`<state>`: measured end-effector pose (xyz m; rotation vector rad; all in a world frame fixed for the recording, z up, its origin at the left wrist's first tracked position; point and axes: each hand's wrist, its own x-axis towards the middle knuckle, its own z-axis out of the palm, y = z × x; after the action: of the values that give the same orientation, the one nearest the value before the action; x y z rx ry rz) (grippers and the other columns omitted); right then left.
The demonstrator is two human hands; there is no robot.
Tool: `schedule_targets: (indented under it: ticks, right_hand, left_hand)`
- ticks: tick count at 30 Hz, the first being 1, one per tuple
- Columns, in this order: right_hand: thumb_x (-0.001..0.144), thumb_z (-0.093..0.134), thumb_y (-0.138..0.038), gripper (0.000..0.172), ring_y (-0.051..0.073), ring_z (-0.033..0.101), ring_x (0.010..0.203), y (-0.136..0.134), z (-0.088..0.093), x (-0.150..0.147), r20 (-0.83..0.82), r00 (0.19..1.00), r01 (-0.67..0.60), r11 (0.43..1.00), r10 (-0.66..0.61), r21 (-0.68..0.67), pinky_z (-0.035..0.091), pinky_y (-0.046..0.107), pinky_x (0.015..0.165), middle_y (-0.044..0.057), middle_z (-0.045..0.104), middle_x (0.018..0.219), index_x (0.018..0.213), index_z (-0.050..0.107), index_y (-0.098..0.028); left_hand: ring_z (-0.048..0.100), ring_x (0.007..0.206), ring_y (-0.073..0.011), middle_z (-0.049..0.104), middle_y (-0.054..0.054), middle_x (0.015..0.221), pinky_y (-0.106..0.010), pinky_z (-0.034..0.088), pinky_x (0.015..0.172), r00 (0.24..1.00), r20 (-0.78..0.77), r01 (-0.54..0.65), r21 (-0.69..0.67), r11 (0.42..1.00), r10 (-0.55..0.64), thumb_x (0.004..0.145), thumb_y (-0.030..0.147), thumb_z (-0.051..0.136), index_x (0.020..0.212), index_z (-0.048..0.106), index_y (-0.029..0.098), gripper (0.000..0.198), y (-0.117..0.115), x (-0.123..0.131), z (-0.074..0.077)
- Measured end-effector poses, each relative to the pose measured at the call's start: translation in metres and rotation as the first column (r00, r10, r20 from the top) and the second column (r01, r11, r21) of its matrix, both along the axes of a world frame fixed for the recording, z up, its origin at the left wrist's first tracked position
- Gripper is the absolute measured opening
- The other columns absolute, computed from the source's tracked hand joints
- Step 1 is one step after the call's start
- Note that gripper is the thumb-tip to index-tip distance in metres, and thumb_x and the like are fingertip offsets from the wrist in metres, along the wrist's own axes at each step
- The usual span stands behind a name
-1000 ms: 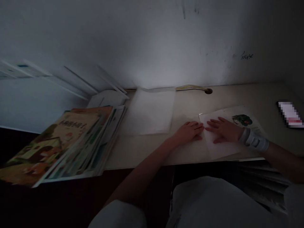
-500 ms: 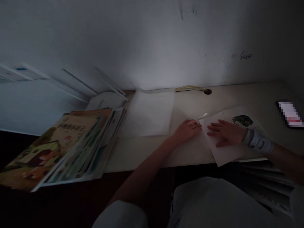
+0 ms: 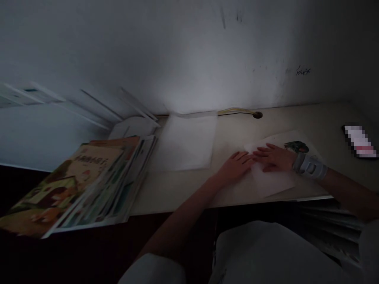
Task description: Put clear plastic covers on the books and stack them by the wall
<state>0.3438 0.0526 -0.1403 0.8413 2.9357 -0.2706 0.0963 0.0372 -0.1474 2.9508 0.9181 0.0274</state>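
Note:
A white sheet of paper [image 3: 276, 182] with a dark green printed picture [image 3: 297, 146] lies at a slant on the desk. My right hand [image 3: 274, 157] rests flat on it, fingers stretched toward the left. Beside it, my left hand [image 3: 237, 167] lies palm down at the paper's left edge, its fingers extended and nearly touching those of the right. What is under the left palm is hidden. Further left is a stack of whitish, translucent sheets [image 3: 189, 142].
A pile of picture books [image 3: 85, 185] overhangs the desk's left front edge. At the far right lies a phone [image 3: 359, 141]. Yellow cables [image 3: 237, 110] run along the wall to a round hole [image 3: 257, 114] in the desk [image 3: 177, 193].
My right hand has slid left, and the printed sheet has shifted left with it. The left hand's fingers have gone from curled to stretched out.

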Motion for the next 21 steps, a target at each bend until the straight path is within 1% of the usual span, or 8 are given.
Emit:
schedule_targets:
  ticks: [2, 3, 4, 6, 11, 16, 18, 21]
  right_hand:
    - [0.09, 0.04, -0.05, 0.058, 0.03, 0.03, 0.136, 0.002, 0.0, -0.001, 0.011, 1.0, 0.003, 1.0, -0.003, 0.003, 0.023, 0.056, 0.105, 0.009, 0.033, 0.149, 0.142, 0.034, -0.025]
    - [0.09, 0.041, -0.05, 0.057, 0.029, 0.03, 0.136, 0.003, 0.001, -0.001, 0.012, 1.0, 0.0, 1.0, 0.0, 0.005, 0.024, 0.055, 0.105, 0.009, 0.034, 0.148, 0.142, 0.035, -0.025]
    - [0.091, 0.04, -0.05, 0.057, 0.029, 0.031, 0.135, 0.004, 0.001, -0.001, 0.013, 1.0, -0.006, 1.0, 0.006, 0.005, 0.024, 0.055, 0.105, 0.009, 0.034, 0.148, 0.142, 0.035, -0.025]
    - [0.091, 0.04, -0.05, 0.056, 0.028, 0.031, 0.135, 0.008, 0.001, -0.002, 0.011, 1.0, -0.019, 1.0, 0.019, 0.003, 0.024, 0.054, 0.106, 0.008, 0.035, 0.148, 0.141, 0.035, -0.026]
    - [0.091, 0.039, -0.05, 0.056, 0.027, 0.029, 0.136, 0.025, -0.001, -0.002, 0.012, 0.999, -0.033, 0.999, 0.034, -0.004, 0.022, 0.053, 0.107, 0.009, 0.035, 0.148, 0.142, 0.034, -0.025]
    - [0.091, 0.041, -0.05, 0.058, 0.028, 0.029, 0.136, 0.045, -0.005, -0.006, 0.047, 0.999, -0.013, 1.0, 0.012, 0.016, 0.024, 0.054, 0.106, 0.009, 0.033, 0.148, 0.142, 0.033, -0.024]
    - [0.09, 0.042, -0.05, 0.058, 0.03, 0.029, 0.136, 0.042, -0.005, -0.009, 0.045, 0.999, 0.024, 0.997, -0.027, 0.074, 0.025, 0.054, 0.106, 0.011, 0.032, 0.149, 0.141, 0.036, -0.021]
    - [0.088, 0.046, -0.053, 0.061, 0.033, 0.03, 0.135, 0.016, -0.001, -0.01, -0.013, 0.996, 0.089, 0.976, -0.088, 0.198, 0.024, 0.054, 0.106, 0.016, 0.033, 0.147, 0.136, 0.044, -0.016]
  left_hand:
    - [0.023, 0.139, -0.0294, 0.03, -0.018, 0.149, -0.048, 0.022, 0.109, 0.989, 0.002, -0.147, 0.0, 0.989, 0.147, 0.091, 0.048, 0.039, 0.141, 0.03, 0.013, 0.061, -0.014, 0.0, -0.008]
    - [0.019, 0.14, -0.0324, 0.025, -0.022, 0.149, -0.05, 0.02, 0.11, 0.979, -0.002, -0.205, -0.01, 0.979, 0.205, 0.089, 0.056, 0.039, 0.143, 0.024, 0.008, 0.074, -0.021, 0.001, -0.012]
    - [0.017, 0.14, -0.0344, 0.023, -0.026, 0.149, -0.051, 0.019, 0.11, 0.97, -0.007, -0.241, -0.023, 0.97, 0.241, 0.086, 0.062, 0.038, 0.143, 0.02, 0.004, 0.084, -0.027, 0.002, -0.014]
    - [0.015, 0.14, -0.0359, 0.022, -0.028, 0.148, -0.05, 0.017, 0.111, 0.969, -0.017, -0.248, -0.05, 0.967, 0.248, 0.083, 0.067, 0.036, 0.143, 0.018, -0.001, 0.092, -0.034, 0.003, -0.017]
    - [0.01, 0.141, -0.0359, 0.019, -0.028, 0.149, -0.049, 0.016, 0.111, 0.982, -0.024, -0.186, -0.076, 0.98, 0.185, 0.081, 0.07, 0.036, 0.143, 0.018, 0.0, 0.096, -0.032, 0.0, -0.018]
    - [0.011, 0.14, -0.0362, 0.019, -0.028, 0.149, -0.049, 0.015, 0.111, 0.984, -0.006, -0.176, -0.056, 0.983, 0.176, 0.081, 0.071, 0.035, 0.145, 0.017, 0.004, 0.094, -0.031, -0.002, -0.02]
    - [0.012, 0.14, -0.0367, 0.019, -0.026, 0.15, -0.05, 0.015, 0.111, 0.984, 0.0, -0.175, -0.056, 0.983, 0.176, 0.082, 0.069, 0.035, 0.144, 0.021, 0.008, 0.088, -0.032, -0.002, -0.019]
    - [0.013, 0.14, -0.0378, 0.02, -0.024, 0.15, -0.051, 0.016, 0.11, 0.984, -0.001, -0.18, -0.07, 0.981, 0.18, 0.083, 0.068, 0.035, 0.143, 0.028, 0.012, 0.082, -0.033, -0.001, -0.016]
